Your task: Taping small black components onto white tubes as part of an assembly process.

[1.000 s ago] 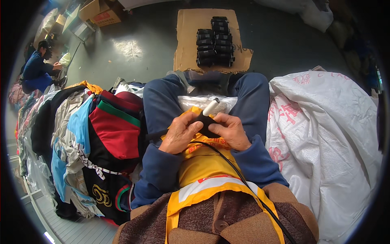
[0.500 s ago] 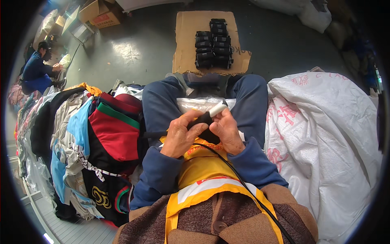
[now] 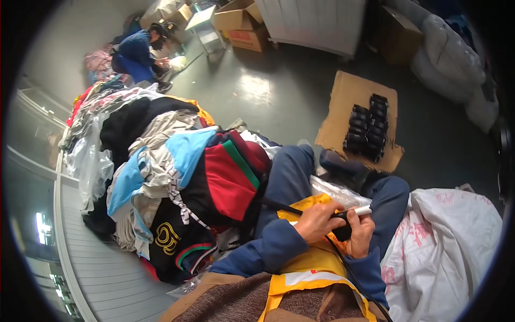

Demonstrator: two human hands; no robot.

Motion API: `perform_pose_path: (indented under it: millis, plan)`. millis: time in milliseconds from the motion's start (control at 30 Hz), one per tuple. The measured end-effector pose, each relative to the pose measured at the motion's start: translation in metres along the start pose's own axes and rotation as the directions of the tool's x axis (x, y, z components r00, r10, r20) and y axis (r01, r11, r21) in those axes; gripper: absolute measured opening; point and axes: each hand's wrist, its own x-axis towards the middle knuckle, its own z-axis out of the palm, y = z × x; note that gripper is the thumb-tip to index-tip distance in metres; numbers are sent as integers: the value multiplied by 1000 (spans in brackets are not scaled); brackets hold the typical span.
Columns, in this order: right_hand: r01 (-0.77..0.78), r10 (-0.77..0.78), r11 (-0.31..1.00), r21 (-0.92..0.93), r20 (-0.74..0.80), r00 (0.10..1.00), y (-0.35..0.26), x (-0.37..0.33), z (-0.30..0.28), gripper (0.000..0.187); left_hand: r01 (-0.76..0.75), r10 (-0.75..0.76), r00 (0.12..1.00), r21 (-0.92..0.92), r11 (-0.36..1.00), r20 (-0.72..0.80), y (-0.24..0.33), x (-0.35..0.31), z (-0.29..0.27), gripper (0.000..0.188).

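Above my lap, my left hand (image 3: 316, 221) is closed on a dark, narrow piece of what looks like black cloth (image 3: 343, 232). My right hand (image 3: 360, 234) sits beside it, its fingers closed round a short white rod-like piece (image 3: 362, 210) at the end of the black one. Part of the black cloth lies between the two hands, partly hidden by the fingers. A dark strip (image 3: 277, 205) runs out to the left of my left hand. From below the hands a thin black cord (image 3: 347, 264) runs down over my yellow apron (image 3: 306, 263).
Clothes (image 3: 230, 185) are heaped on my left. White sacking (image 3: 442, 241) lies on my right. Several black rolled bundles (image 3: 370, 129) stand on a cardboard sheet (image 3: 338, 102) ahead. Another person (image 3: 137, 53) sits far left, near cardboard boxes (image 3: 247, 37) and a white bin (image 3: 311, 24).
The view has swung left, so hands and cardboard appear further right, and more of the clothes heap shows. Both hands still hold the black cloth and white piece, now turned more level.
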Motion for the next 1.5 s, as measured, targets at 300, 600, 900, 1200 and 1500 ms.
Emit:
perform_pose_path:
  millis: [300,600,900,1200,1500]
  plan:
    - [92,-30,972,-215,275,961,-14,2,-4,20,162,-12,936,-398,903,352,-16,4,-15,32]
    - [-6,57,976,-219,231,971,-3,6,4,15,147,-31,978,-577,804,207,-42,4,2,25]
    - [-208,171,967,146,233,957,-2,14,14,18,-69,116,988,-395,916,98,-20,10,-9,28]
    - [-88,104,987,-133,120,987,10,18,-4,14,72,-17,988,-357,931,156,-30,3,-6,32]
    - [-88,143,970,-225,242,960,6,16,-4,16,69,-11,964,-209,976,265,-38,6,-11,33]
